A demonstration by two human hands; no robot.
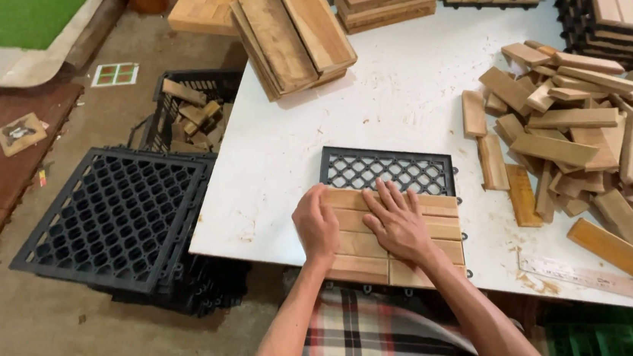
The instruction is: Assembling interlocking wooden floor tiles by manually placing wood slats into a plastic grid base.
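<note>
A black plastic grid base (pixel 388 165) lies on the white table (pixel 400 87) near its front edge. Several short wooden slats (pixel 438 205) cover its near part; the far strip of grid is bare. My left hand (pixel 315 224) rests with curled fingers on the left ends of the slats. Beside it, my right hand (pixel 398 220) lies flat, fingers spread, pressing on the slats in the middle. Neither hand grips anything.
A loose heap of wooden slats (pixel 580 132) fills the table's right side. Stacked planks (pixel 292 31) and finished tiles (pixel 626 6) stand at the back. A metal ruler (pixel 600 279) lies front right. On the floor left are stacked black grids (pixel 118 218) and a crate of offcuts (pixel 189 113).
</note>
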